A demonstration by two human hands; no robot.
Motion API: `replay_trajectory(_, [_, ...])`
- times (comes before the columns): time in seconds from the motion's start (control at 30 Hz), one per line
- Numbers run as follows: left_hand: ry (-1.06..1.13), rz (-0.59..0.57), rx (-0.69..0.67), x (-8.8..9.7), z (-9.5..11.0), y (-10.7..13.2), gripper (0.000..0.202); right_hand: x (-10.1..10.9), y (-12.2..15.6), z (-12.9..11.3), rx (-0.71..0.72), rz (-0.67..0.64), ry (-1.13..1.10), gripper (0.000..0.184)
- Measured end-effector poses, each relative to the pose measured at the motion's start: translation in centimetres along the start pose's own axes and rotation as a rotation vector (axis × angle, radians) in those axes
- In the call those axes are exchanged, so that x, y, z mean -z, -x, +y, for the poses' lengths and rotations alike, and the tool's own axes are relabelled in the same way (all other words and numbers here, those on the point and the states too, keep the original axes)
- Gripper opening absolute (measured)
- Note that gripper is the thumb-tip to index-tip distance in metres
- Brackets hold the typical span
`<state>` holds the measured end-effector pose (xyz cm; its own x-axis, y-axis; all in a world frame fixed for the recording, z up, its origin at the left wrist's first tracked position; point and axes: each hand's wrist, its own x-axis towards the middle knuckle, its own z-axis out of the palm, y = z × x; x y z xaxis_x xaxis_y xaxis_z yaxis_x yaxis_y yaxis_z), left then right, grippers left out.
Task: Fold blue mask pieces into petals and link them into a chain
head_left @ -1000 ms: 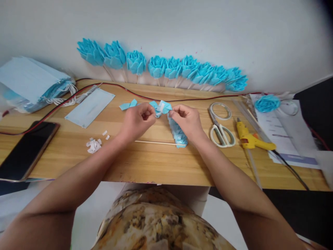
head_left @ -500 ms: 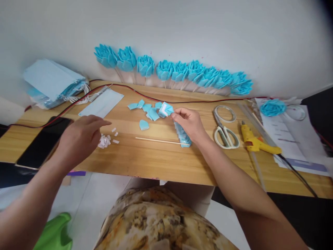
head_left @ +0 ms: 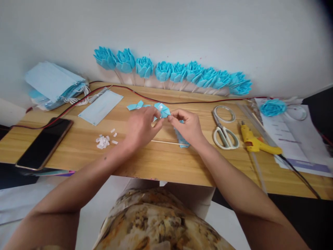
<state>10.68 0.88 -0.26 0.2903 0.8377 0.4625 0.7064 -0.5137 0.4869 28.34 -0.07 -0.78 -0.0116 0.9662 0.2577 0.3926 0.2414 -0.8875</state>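
Between my hands, above the tabletop, is a blue fabric petal (head_left: 164,110) with a whitish patch at its upper left. My right hand (head_left: 189,126) pinches its right edge between thumb and finger. The curled fingers and thumb of my left hand (head_left: 142,126) close on its left side; their tips partly cover it. More cut blue petals (head_left: 135,105) lie behind my left hand, mostly hidden. Beside my right hand, partly covered by it, is a blue strip in clear wrapping (head_left: 179,133). A thin wooden stick (head_left: 166,141) crosses its lower end.
Small white paper bits (head_left: 103,141) lie left, near a phone (head_left: 45,144) and a flat blue mask (head_left: 101,107). A mask stack (head_left: 54,83) sits behind. Blue flowers on sticks (head_left: 163,71) lean along the wall. Scissors (head_left: 225,137), a tape roll (head_left: 226,114) and a yellow glue gun (head_left: 251,139) lie right.
My left hand has moved right, from above the white paper bits to the petal in my right hand. My right hand has stayed nearly in place, still pinching the petal.
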Motion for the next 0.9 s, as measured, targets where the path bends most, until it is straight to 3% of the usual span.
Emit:
replay_trajectory(0.1, [0.043,-0.012,0.01,0.5,-0.2,-0.1,0.008,0.1,-0.1,-0.1,-0.001,0.007,0.005,0.017])
replay_trajectory(0.23, [0.11,-0.02,0.096,2.6,-1.5,0.7,0.011,0.1,-0.3,0.3,-0.023,0.012,-0.018,0.018])
replay_trajectory(0.4, [-0.009,-0.071,0.244,6.8,-5.5,3.7,0.014,0.2,-0.6,1.1,-0.049,-0.066,-0.121,0.019])
replay_trajectory(0.57, [-0.09,-0.189,0.274,10.2,-8.7,6.3,0.032,0.0,-0.5,1.5,-0.054,-0.086,-0.118,0.019])
replay_trajectory(0.67, [-0.136,-0.158,0.316,10.5,-9.9,6.7,0.035,-0.2,-0.5,1.4,-0.05,-0.093,-0.111,0.019])
replay_trajectory(0.77, [-0.128,-0.129,0.345,10.0,-10.9,6.7,0.025,-0.2,-0.5,1.4,-0.047,-0.107,-0.105,0.018])
replay_trajectory(0.9, [-0.086,-0.078,0.339,9.5,-10.6,6.3,0.018,-0.2,-0.4,1.3,-0.041,-0.122,-0.093,0.018])
